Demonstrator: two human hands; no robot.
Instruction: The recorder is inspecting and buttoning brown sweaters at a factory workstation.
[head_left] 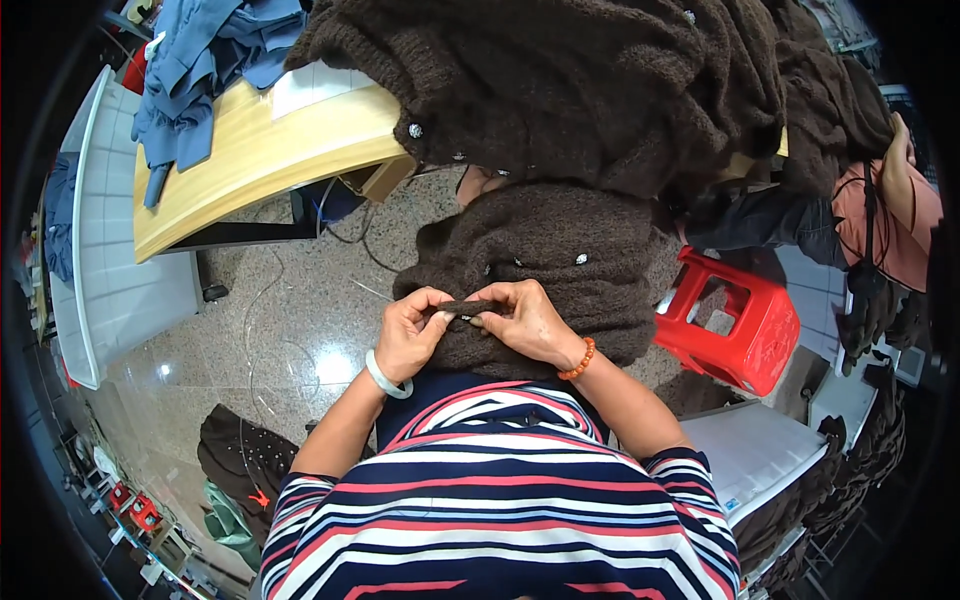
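Observation:
A dark brown fuzzy knit garment [560,225] lies across my lap, with several small shiny buttons along it. My left hand [412,325] pinches one end of a folded edge of this knit between thumb and fingers. Close beside it, my right hand [525,318] pinches the same edge. Between the thumbs a small shiny spot [465,317] shows on the fabric; its kind is too small to tell. The fingertips partly hide the fold.
Ahead, more brown knitwear [590,80] covers a wooden table [270,150], with blue cloth [215,70] at its left. A red plastic stool [735,320] stands to my right. Another person's arm [905,185] is at far right. White bins [135,240] flank the left.

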